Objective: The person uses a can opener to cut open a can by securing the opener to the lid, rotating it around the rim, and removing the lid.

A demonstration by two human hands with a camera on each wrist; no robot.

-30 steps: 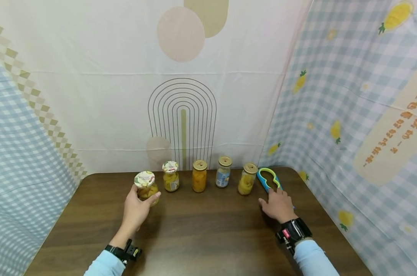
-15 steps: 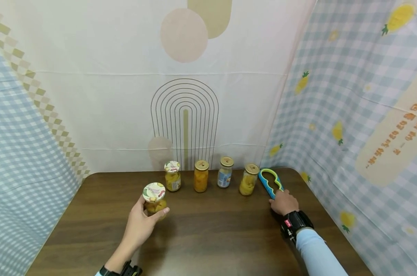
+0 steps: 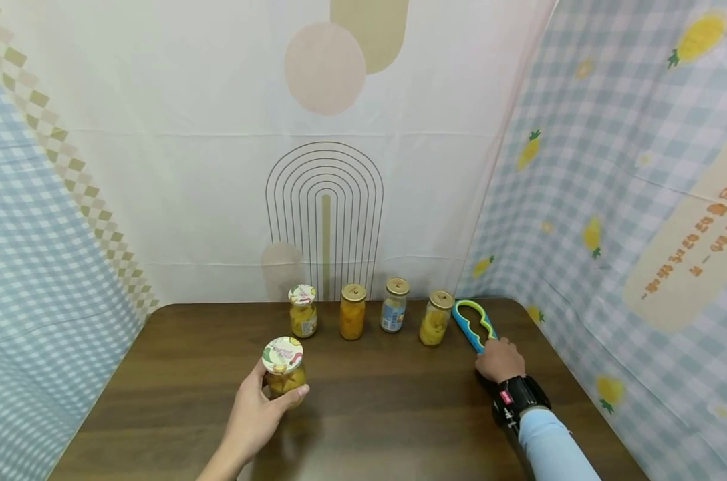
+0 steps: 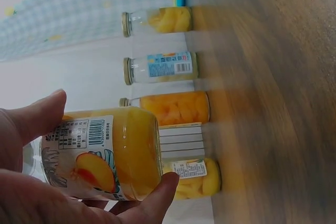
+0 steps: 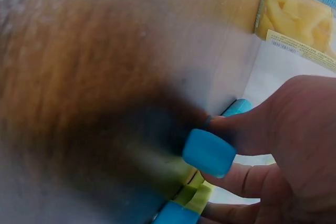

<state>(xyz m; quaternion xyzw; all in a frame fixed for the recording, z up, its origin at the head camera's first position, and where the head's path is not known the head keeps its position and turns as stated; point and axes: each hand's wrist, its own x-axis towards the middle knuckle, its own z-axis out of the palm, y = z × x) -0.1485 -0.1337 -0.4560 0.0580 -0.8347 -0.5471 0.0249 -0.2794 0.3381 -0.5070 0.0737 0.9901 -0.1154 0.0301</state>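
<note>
My left hand (image 3: 255, 409) grips a glass jar of yellow peaches (image 3: 285, 379) with a patterned white lid, held upright above the table. Its peach label (image 4: 86, 156) shows in the left wrist view, with the thumb and fingers round the jar. At the right, my right hand (image 3: 500, 361) holds the handle end of a blue and green jar opener (image 3: 464, 326). In the right wrist view, thumb and fingers close about the blue handle (image 5: 209, 153); the opener's looped end points to the back of the table.
Along the back edge stand several fruit jars: one with a patterned lid (image 3: 303, 319), an orange-filled one (image 3: 352, 319), one with a blue label (image 3: 393, 312) and a yellow-filled one (image 3: 435, 326). Cloth curtains (image 3: 219, 200) rise behind the brown table (image 3: 177, 401).
The left hand has lifted its jar away from the row, toward the front and right. My right hand has slid down the opener from its middle and now grips the handle.
</note>
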